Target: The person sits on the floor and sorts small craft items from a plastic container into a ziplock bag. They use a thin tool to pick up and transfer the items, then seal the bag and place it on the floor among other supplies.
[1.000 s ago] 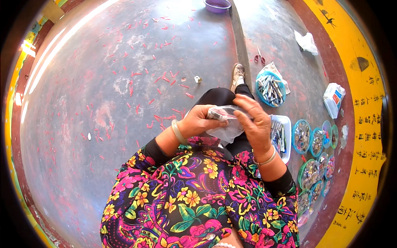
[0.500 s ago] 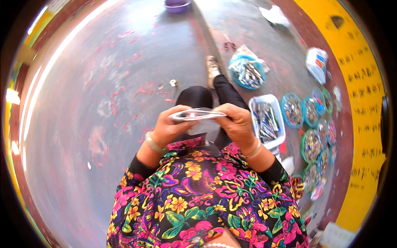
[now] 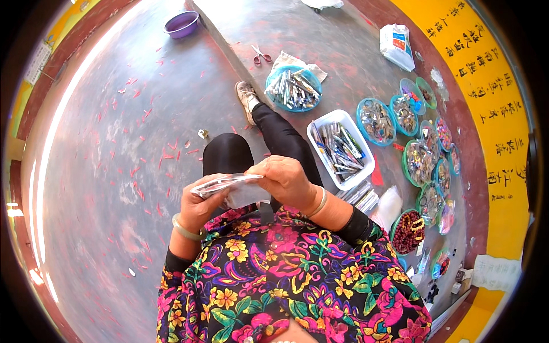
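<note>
A clear plastic bag (image 3: 245, 195) is held in front of my lap, its upper edge turned toward me and its lower part hanging down. My left hand (image 3: 199, 207) is closed round the left end, thumb on the near side. Something pale with dark marks shows inside that end, too blurred to name. My right hand (image 3: 286, 180) pinches the right corner of the bag's upper edge between thumb and fingers. Below the bag, a small dark grey piece (image 3: 266, 212) shows against my flowered top; I cannot tell whether it is attached.
To the right stands a white plastic bin (image 3: 370, 171) of slim pen-like pieces. Beyond it are a blue basket (image 3: 269, 102) of similar pieces and red-handled scissors (image 3: 261, 55). Several small baskets (image 3: 359, 123) of trinkets line the right side. A purple basin (image 3: 182, 26) stands far off.
The view has swung to the right, so things appear further left. The bag's upper edge, seen nearly edge-on before, now slants, and more of its clear side shows. Both hands still hold it.
</note>
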A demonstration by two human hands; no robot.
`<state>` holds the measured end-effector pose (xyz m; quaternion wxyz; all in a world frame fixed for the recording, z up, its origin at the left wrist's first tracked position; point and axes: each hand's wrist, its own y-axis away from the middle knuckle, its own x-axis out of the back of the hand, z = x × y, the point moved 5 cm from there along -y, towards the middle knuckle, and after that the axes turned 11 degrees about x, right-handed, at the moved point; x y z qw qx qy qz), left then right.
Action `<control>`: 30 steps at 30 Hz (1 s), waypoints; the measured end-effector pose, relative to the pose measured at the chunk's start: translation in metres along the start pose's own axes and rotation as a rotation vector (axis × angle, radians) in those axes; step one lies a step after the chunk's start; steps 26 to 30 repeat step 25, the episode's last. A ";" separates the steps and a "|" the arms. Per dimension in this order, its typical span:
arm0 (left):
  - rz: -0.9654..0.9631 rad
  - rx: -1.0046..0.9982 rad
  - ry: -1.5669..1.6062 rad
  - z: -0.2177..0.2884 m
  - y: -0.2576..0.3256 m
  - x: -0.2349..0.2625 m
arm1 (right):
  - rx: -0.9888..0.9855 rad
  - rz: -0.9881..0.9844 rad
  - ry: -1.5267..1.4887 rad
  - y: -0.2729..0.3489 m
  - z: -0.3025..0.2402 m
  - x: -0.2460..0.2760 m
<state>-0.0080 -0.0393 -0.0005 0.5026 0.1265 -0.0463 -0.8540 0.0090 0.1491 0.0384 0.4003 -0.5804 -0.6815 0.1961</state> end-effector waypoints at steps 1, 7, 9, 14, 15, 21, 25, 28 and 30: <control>-0.027 0.023 -0.018 -0.003 0.000 -0.001 | -0.065 0.030 -0.008 0.006 0.008 0.006; -0.024 0.012 -0.109 -0.003 0.000 -0.002 | -0.617 0.263 0.264 0.100 0.134 0.086; -0.042 -0.019 -0.118 0.001 -0.003 -0.004 | -0.801 0.150 0.549 0.156 0.189 0.122; -0.039 -0.028 -0.068 0.001 -0.006 -0.006 | -1.058 -0.072 0.808 0.223 0.258 0.159; -0.065 -0.008 -0.034 -0.001 -0.005 -0.005 | -1.096 -0.114 0.872 0.227 0.266 0.160; -0.054 0.040 -0.074 0.000 -0.009 -0.004 | -1.141 -0.329 0.909 0.248 0.310 0.156; -0.069 0.064 -0.096 -0.002 -0.012 -0.003 | -1.113 -0.365 0.960 0.259 0.325 0.154; -0.069 0.064 -0.096 -0.002 -0.012 -0.003 | -1.113 -0.365 0.960 0.259 0.325 0.154; -0.069 0.064 -0.096 -0.002 -0.012 -0.003 | -1.113 -0.365 0.960 0.259 0.325 0.154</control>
